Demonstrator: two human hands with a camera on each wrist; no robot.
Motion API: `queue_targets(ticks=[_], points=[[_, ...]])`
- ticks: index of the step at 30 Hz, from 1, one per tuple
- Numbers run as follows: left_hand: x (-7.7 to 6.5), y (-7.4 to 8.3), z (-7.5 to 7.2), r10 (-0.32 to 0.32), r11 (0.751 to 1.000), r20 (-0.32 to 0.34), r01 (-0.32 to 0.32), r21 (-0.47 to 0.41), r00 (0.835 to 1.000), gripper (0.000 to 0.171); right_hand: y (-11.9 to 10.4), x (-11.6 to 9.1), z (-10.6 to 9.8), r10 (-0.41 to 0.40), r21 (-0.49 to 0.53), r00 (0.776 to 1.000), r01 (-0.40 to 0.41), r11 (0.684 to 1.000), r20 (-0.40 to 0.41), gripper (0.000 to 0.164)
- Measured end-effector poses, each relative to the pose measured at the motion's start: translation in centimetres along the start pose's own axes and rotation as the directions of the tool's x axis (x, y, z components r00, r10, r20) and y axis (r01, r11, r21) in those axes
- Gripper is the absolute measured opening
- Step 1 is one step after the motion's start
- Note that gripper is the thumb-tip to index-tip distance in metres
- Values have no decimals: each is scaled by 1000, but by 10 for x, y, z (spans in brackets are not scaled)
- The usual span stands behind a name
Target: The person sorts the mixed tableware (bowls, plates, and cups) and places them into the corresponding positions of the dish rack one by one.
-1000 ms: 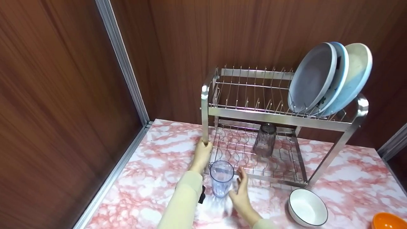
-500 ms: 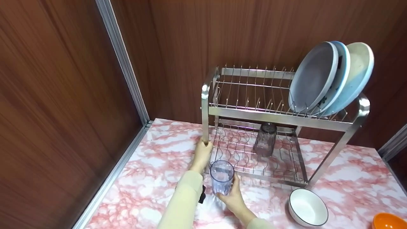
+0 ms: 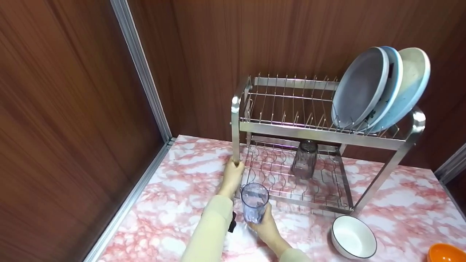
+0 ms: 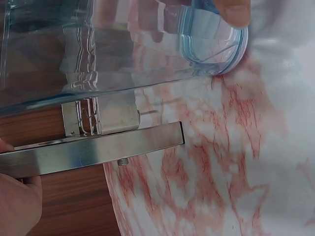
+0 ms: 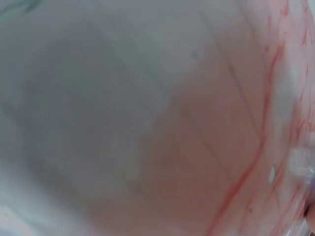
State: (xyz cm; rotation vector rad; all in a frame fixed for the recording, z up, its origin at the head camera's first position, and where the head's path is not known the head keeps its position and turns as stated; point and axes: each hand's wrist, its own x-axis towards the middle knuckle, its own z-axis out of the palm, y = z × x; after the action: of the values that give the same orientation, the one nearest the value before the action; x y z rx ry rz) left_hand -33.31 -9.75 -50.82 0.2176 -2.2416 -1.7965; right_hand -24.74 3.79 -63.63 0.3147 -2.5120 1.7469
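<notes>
My left hand [image 3: 231, 176] grips the front left leg of the metal dish rack [image 3: 320, 135]; in the left wrist view the fingers of that hand [image 4: 17, 204] wrap the flat steel leg [image 4: 98, 152]. My right hand [image 3: 266, 228] holds a clear bluish drinking glass [image 3: 254, 203] low on its side, mouth up, just in front of the rack's lower shelf. Across the top of the left wrist view, the same glass [image 4: 214, 46] lies close to that camera, a fingertip at its base. The right wrist view shows mostly blurred tabletop, with a bit of finger at the right edge.
Several plates [image 3: 360, 89] lean upright at the right of the rack's top tier. On the lower shelf a dark glass [image 3: 305, 160] stands upside down. A white bowl [image 3: 354, 237] and an orange bowl [image 3: 446, 253] sit on the marbled tabletop [image 3: 174, 203] at right. Wooden panels rise behind and left.
My right hand has moved left from beside the glass and taken hold of it, with its fingers now round the lower part. The left hand stays on the rack's leg.
</notes>
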Motion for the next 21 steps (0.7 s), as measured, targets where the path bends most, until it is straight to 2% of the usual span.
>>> queue_targets(ticks=[11,16,21], points=[[1,-3,0,26,1000,2,-26,6,1000,21,0,-8,-9,61,-16,998,-61,998,8,77],[-1,-3,-2,58,998,1,-58,-8,998,18,-1,-16,-21,76,35,996,-78,996,49,82],[2,-3,0,-1,1000,15,1,0,1000,18,-10,-21,-36,72,132,997,-71,989,-10,83]])
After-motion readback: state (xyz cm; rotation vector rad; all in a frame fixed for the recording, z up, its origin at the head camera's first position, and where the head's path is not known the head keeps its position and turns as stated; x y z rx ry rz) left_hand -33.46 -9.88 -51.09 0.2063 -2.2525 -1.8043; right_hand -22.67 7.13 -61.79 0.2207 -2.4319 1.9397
